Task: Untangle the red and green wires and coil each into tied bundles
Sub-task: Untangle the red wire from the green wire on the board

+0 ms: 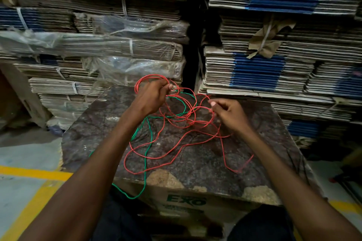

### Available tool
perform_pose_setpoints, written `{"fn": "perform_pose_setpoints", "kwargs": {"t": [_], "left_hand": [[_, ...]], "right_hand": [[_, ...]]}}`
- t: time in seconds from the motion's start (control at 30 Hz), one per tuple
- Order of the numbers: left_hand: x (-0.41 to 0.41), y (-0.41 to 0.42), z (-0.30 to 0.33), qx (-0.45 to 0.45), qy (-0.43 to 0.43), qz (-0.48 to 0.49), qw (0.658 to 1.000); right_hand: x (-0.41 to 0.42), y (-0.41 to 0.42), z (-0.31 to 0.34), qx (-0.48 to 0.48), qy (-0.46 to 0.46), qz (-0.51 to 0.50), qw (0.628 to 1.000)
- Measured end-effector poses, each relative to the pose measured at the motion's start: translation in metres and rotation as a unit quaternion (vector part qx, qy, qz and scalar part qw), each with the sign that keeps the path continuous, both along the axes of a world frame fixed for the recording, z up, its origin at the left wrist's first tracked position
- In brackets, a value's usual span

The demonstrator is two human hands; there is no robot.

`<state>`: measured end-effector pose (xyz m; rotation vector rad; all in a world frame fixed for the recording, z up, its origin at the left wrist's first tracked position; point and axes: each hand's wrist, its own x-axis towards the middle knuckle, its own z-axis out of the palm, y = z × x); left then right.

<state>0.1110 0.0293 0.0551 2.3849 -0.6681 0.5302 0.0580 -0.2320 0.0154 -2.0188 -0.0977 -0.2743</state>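
1. The dark, mottled flat slab point(195, 152) fills the centre of the frame, resting on a brown cardboard box printed with green letters point(186, 200). Stacks of flattened cardboard sheets point(274, 45) rise across the whole upper half.
2. The thin red plastic-coated wire point(176, 148) sprawls over the slab in loose, crossing loops from centre to lower right. A few turns are gathered at upper centre, so coiling looks barely begun.
3. The thin green plastic-coated wire point(145, 154) runs from the middle tangle down the left of centre and off the slab's near edge. It crosses the red one in several places and is not coiled at all.
4. The left hand point(150, 98), upper centre, is clenched around the gathered red loops, with green passing close by its fingers.
5. The right hand point(229, 113), right of centre, pinches a red strand between thumb and fingertips.
6. Judged from this, separation is unfinished; both bundles and both ties remain to be made.
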Motion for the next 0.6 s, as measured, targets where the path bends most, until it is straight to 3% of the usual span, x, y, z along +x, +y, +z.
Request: {"fn": "perform_pose_setpoints", "kwargs": {"t": [0.13,0.37,0.6], "left_hand": [[0.000,-0.001,0.002,-0.020,-0.009,-0.005,1.000],[-0.001,-0.003,0.002,-0.038,-0.021,-0.016,0.999],[0.004,0.007,-0.001,-0.043,-0.008,-0.013,0.999]], "right_hand": [[-0.001,0.000,-0.007,0.035,0.110,0.006,0.993],[-0.017,0.000,0.003,0.018,0.209,0.132,0.969],[-0.021,-0.013,0.018,-0.010,0.174,0.150,0.973]]}}
